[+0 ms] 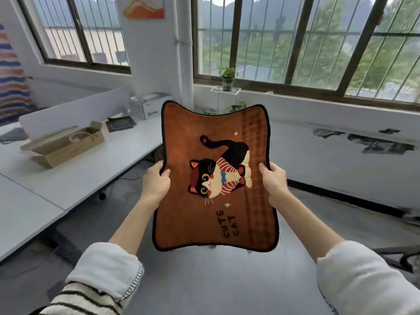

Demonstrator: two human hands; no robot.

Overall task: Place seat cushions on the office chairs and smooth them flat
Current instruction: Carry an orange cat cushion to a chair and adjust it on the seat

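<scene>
A brown seat cushion (195,219) with a black rim, a cartoon cat and the words "CUTE CAT" is held up in the air in front of me, its printed face toward the camera. My left hand (156,183) grips its left edge, thumb on the front. My right hand (273,181) grips its right edge the same way. No whole office chair shows; a dark piece at the right edge (406,260) may be a chair base, but I cannot tell.
A long white desk (68,185) runs along the left with a cardboard box (66,147), a paper bag, a dark tray (121,125) and a white box (147,106). Barred windows and a potted plant (228,78) stand ahead. Grey floor (204,280) lies below.
</scene>
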